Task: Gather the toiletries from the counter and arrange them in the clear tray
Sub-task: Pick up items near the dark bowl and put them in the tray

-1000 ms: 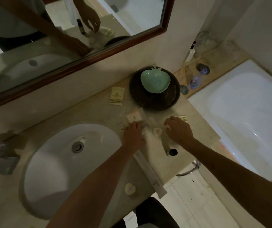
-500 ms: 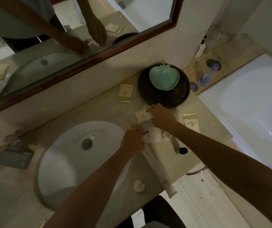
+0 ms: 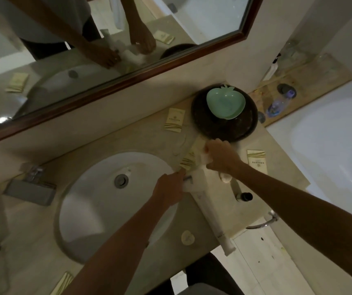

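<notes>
The clear tray [image 3: 198, 179] lies on the counter between the sink and the black bowl; its outline is faint. My left hand [image 3: 168, 188] grips the tray's near left edge. My right hand [image 3: 222, 156] pinches a small white packet [image 3: 204, 156] over the tray's far part. A striped cream sachet [image 3: 187, 162] lies in the tray. More sachets lie by the wall [image 3: 174, 119] and to the right [image 3: 257, 160]. A long white tube packet [image 3: 215, 222], a heart-shaped soap [image 3: 188, 238], a small round soap [image 3: 225, 177] and a small dark-capped bottle [image 3: 243, 196] lie around it.
A white sink [image 3: 107, 205] fills the counter's left. A black round bowl [image 3: 243, 128] holding a green apple-shaped dish [image 3: 225, 103] stands at the back. The bathtub [image 3: 330, 145] is right of the counter, the mirror [image 3: 107, 50] above. Another sachet [image 3: 64, 282] lies at the front left.
My right hand moved from the counter's right side to the tray's far part and took hold of the small white packet. My left hand stayed at the tray's edge.
</notes>
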Demonstrator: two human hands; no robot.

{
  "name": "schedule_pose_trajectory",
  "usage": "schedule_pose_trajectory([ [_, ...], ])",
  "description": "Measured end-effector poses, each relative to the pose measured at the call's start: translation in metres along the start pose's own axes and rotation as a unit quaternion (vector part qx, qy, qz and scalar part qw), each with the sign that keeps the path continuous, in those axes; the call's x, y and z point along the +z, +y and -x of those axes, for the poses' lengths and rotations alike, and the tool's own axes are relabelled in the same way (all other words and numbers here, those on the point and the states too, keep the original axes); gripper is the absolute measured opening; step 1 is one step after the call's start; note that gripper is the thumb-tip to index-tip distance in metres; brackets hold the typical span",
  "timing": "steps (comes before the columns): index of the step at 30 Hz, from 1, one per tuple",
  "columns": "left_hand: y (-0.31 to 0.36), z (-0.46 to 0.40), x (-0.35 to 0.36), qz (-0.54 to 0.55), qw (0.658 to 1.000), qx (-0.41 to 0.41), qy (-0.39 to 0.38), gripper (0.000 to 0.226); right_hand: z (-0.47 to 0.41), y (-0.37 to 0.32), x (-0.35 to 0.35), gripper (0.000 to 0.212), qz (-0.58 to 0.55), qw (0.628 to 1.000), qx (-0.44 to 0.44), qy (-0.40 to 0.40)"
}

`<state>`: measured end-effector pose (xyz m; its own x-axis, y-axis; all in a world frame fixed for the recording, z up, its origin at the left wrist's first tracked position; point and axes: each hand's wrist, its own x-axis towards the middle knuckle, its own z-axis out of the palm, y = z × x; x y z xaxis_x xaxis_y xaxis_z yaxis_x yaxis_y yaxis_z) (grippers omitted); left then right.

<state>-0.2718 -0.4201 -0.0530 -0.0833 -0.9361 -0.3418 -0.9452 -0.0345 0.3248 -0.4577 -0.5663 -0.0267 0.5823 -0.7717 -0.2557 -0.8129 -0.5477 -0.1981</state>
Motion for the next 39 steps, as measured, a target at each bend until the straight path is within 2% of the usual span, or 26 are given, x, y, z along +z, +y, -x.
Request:
schedule_pose_trajectory([
  [4,-0.019,0.031,-0.011,-0.034,0.999,0.017,0.012,0.047,0.02,-0.032,-0.005,0.057,-0.062,0.998,0.013,-0.01],
  [9,-0.068,0.094,-0.02,-0.012,0.999,-0.049,0.017,0.05,0.023,-0.127,-0.003,0.063,-0.102,0.993,-0.054,-0.013],
  [16,-0.203,0.246,-0.023,-0.02,0.986,-0.152,0.062,0.055,0.032,-0.309,0.025,0.069,-0.077,0.977,-0.195,-0.034],
  [19,-0.266,0.315,-0.03,-0.003,0.979,-0.199,0.051,0.058,0.039,-0.399,0.04,0.067,-0.059,0.969,-0.237,-0.038],
  [23,-0.343,0.398,-0.034,-0.003,0.966,-0.256,0.035,0.061,0.048,-0.518,0.063,0.054,-0.037,0.954,-0.291,-0.058],
  [26,-0.394,0.448,-0.03,-0.023,0.963,-0.268,0.021,0.069,0.056,-0.586,0.079,0.054,-0.026,0.949,-0.304,-0.073],
  [30,-0.451,0.491,-0.025,-0.037,0.956,-0.29,0.027,0.066,0.062,-0.632,0.1,0.056,-0.015,0.947,-0.31,-0.083],
  [32,-0.471,0.5,-0.023,-0.058,0.959,-0.275,0.027,0.067,0.062,-0.64,0.108,0.057,-0.007,0.948,-0.304,-0.087],
  [37,-0.498,0.492,-0.027,-0.028,0.968,-0.25,0.021,0.077,0.059,-0.645,0.123,0.065,0.032,0.952,-0.293,-0.079],
  [39,-0.5,0.496,-0.02,-0.048,0.969,-0.24,0.043,0.072,0.058,-0.649,0.129,0.067,0.041,0.953,-0.288,-0.081],
])
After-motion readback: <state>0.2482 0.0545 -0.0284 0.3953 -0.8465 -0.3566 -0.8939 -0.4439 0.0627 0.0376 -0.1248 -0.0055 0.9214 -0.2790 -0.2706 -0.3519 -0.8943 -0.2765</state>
